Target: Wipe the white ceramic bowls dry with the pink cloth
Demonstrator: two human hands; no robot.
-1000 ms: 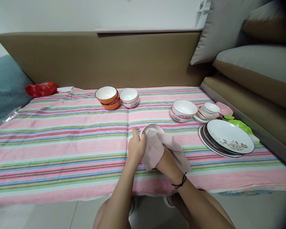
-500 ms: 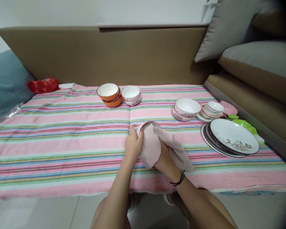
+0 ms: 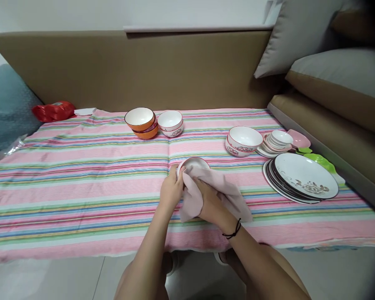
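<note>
My left hand (image 3: 171, 189) grips the left rim of a white bowl (image 3: 195, 162) with a red edge, tilted toward me near the front of the striped cloth. A pale pink cleaning cloth (image 3: 192, 200) is bunched in my right hand (image 3: 210, 202), which presses it into the bowl. The cloth drapes over the bowl's near side and hides most of it, along with my right fingertips. One loose end of the cloth trails to the right, past my wrist with the black cord.
Orange bowls (image 3: 140, 121) and red-rimmed bowls (image 3: 170, 123) are stacked at the back. Right of me stand larger white bowls (image 3: 244, 141), small dishes (image 3: 279, 139), several plates (image 3: 306, 175), a green dish (image 3: 320, 160) and a pink one (image 3: 298, 138). A red bundle (image 3: 53, 111) lies far left.
My right hand and the cleaning cloth have shifted lower across the bowl, uncovering more of its white inside. My left hand keeps its hold on the rim.
</note>
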